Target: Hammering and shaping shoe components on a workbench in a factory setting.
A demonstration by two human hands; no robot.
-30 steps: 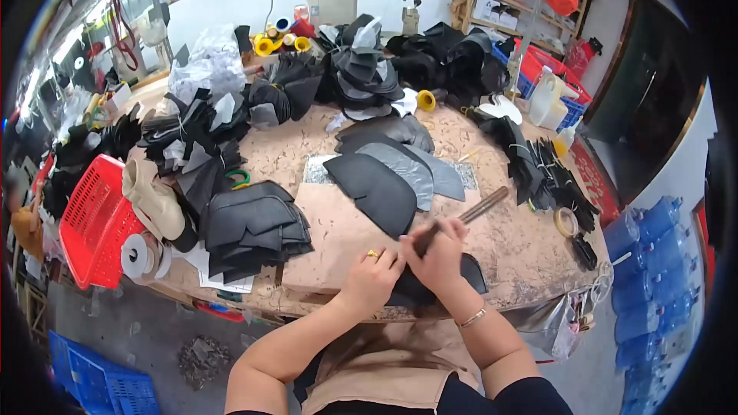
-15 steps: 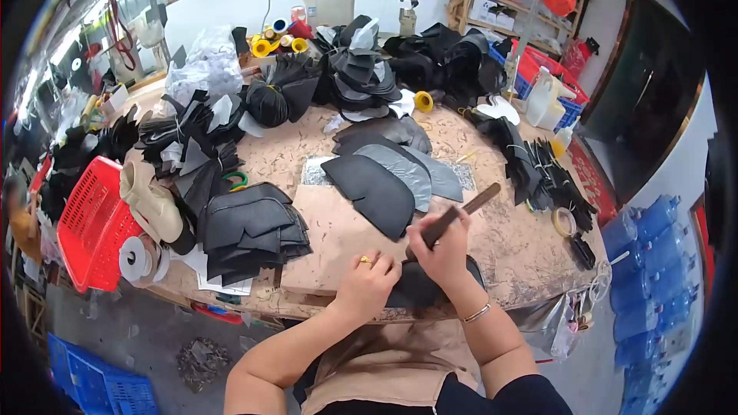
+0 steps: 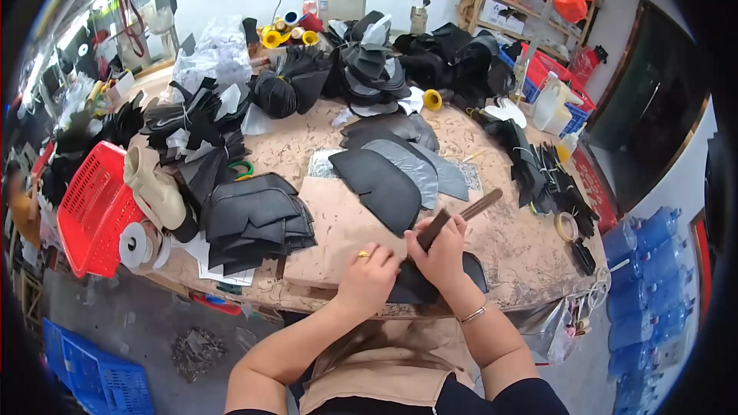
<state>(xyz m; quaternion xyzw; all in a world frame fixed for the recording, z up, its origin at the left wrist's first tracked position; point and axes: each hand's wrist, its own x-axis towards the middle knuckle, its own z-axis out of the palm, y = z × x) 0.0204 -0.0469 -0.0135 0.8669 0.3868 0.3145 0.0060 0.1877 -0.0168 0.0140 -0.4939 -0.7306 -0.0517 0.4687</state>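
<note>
At the near edge of the tabletop [image 3: 523,246], a dark leather piece [image 3: 419,286] lies flat, partly under both hands and just below a tan sheet [image 3: 338,230]. The left hand [image 3: 367,280], fingers curled loosely and palm down, presses on the piece's left end. The right hand [image 3: 444,257] is closed in a fist around a dark brown stick-like tool [image 3: 461,215], which slants up and to the right, its lower end on the piece.

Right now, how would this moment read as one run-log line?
left hand: pressing black piece flat | right hand: gripping long brown tool, tilted | surface: worn workbench | nearby: stacked black cut pieces
</note>
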